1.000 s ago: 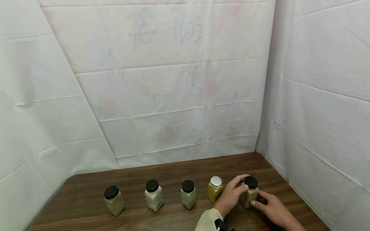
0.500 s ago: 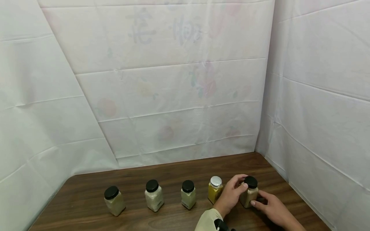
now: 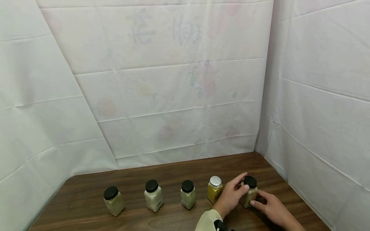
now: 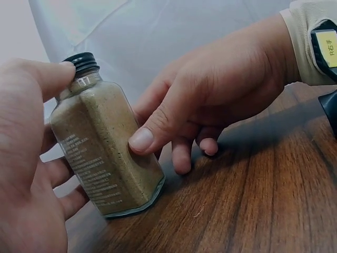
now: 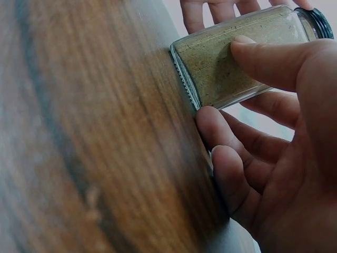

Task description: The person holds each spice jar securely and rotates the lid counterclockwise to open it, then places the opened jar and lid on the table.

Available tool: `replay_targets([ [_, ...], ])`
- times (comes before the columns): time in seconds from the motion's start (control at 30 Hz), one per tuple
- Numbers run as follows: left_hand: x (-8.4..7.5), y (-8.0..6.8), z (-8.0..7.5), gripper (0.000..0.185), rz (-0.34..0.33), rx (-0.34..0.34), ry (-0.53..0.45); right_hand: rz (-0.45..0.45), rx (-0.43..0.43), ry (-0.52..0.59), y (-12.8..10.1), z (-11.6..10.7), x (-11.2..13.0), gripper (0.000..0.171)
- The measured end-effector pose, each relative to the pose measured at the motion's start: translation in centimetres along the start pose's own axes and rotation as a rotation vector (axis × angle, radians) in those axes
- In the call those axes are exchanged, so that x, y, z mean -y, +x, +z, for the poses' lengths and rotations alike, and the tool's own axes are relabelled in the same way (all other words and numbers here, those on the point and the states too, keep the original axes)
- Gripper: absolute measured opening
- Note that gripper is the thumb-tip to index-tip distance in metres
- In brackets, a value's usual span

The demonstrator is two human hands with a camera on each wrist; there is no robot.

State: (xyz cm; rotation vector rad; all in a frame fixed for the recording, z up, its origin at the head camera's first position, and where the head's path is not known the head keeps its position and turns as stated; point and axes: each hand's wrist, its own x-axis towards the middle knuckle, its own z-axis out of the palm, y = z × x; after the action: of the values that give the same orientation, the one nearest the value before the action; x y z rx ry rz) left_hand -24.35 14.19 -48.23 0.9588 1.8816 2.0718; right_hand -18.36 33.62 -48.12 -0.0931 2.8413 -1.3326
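Observation:
A glass jar (image 3: pixel 250 192) of greenish-brown powder with a black cap stands on the wooden table (image 3: pixel 162 221), at the right end of a row. My left hand (image 3: pixel 231 195) grips it from the left, thumb at the neck just under the cap, fingers behind the glass. My right hand (image 3: pixel 273 208) holds it from the right. In the left wrist view my right hand (image 4: pixel 221 89) presses its thumb on the jar (image 4: pixel 105 153), near my left hand (image 4: pixel 26 158). The right wrist view shows my right hand (image 5: pixel 295 158) with fingers curled by the base of the jar (image 5: pixel 237 58).
Left of the held jar stands a yellow-filled jar with a pale cap (image 3: pixel 215 191), close to my left hand. Further left are three black-capped jars (image 3: pixel 188 194), (image 3: pixel 153 199), (image 3: pixel 114 200). White sheets (image 3: pixel 318 128) wall in the table at the back and both sides.
Both hands and the jar stay where they were. Only my left forefinger has straightened a little above the cap.

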Motion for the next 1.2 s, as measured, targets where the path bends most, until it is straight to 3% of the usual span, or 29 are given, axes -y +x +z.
replay_targets([
  [0.27, 0.21, 0.0, 0.16, 0.041, 0.02, -0.006, -0.019, -0.003, 0.002, 0.005, 0.05, 0.01, -0.12, 0.066],
  [0.63, 0.2, -0.03, 0.44, 0.036, -0.068, -0.058, -0.078, -0.02, 0.018, 0.019, 0.07, 0.04, -0.31, 0.061],
  [1.03, 0.25, -0.03, 0.87, 0.036, -0.044, -0.134, -0.035, -0.023, 0.012, 0.005, -0.06, 0.03, -0.07, 0.059],
  [1.2, 0.23, -0.1, 0.67, 0.038, -0.042, -0.113, -0.003, -0.022, 0.017, 0.004, -0.04, 0.03, 0.03, 0.059],
])
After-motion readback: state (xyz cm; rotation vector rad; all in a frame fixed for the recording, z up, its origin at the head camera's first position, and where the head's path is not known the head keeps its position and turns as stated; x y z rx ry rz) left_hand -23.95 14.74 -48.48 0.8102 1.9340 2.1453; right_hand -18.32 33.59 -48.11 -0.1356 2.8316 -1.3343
